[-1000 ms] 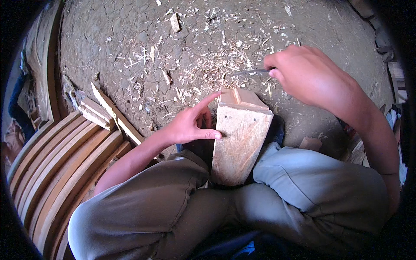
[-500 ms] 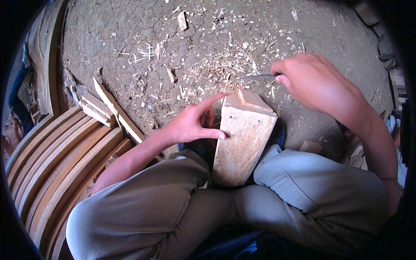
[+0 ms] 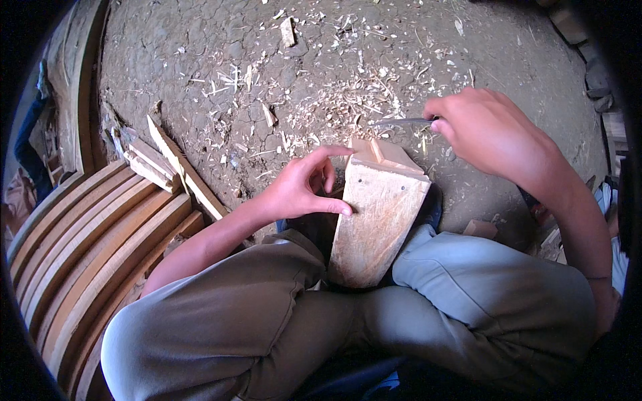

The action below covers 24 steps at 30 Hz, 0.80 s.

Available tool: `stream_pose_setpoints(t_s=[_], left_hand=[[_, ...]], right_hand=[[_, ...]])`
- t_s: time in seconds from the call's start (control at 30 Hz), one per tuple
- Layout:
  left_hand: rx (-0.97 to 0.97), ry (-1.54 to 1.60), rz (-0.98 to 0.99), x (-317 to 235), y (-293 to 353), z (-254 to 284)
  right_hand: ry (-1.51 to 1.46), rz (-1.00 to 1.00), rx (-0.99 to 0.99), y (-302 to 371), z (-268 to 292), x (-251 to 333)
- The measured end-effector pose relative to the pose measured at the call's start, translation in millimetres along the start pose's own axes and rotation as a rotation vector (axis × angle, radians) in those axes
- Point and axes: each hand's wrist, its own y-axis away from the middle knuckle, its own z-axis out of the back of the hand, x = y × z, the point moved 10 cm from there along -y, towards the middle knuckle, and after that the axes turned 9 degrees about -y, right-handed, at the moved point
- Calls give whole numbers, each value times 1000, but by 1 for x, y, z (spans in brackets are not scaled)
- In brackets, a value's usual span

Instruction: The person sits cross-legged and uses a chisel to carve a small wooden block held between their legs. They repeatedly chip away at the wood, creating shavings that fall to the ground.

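Note:
A pale wooden block (image 3: 376, 224) stands tilted between my knees, with two small dark holes or nail heads near its upper edge. At its far end is a cut notch (image 3: 378, 152) with a raised sliver of wood. My left hand (image 3: 313, 184) grips the block's left edge, thumb on the near face and index fingertip at the notched end; the other fingers curl behind. Beyond the block, to the right, my right hand (image 3: 485, 130) is closed round a thin dark metal blade (image 3: 406, 121). The blade points left above the shavings, apart from the block; its handle is hidden in my fist.
Wood shavings (image 3: 364, 100) and chips litter the dirt floor (image 3: 200, 47). Curved wooden pieces (image 3: 100, 247) are stacked at my left, with offcuts (image 3: 152, 164) and a pointed splinter (image 3: 184, 167) at their far end. A small wood block (image 3: 480, 228) lies beyond my right knee.
The whole view has shifted slightly to the right. Both hands keep nearly the same pose, and the blade stays apart from the block.

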Motion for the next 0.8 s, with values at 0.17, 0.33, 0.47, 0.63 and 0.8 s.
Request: stream_pose_setpoints(t_s=[0.17, 0.33, 0.47, 0.63, 0.8], left_hand=[[-53, 13, -38, 1, 5, 1], [-83, 16, -3, 5, 14, -3], [-105, 56, -1, 11, 14, -9], [-82, 77, 14, 15, 15, -10], [-17, 36, 73, 9, 13, -12]], right_hand=[[21, -3, 19, 0, -1, 0], [-25, -16, 20, -1, 1, 5], [-52, 19, -33, 3, 5, 10], [-67, 19, 13, -2, -1, 7], [-66, 9, 15, -1, 0, 5]])
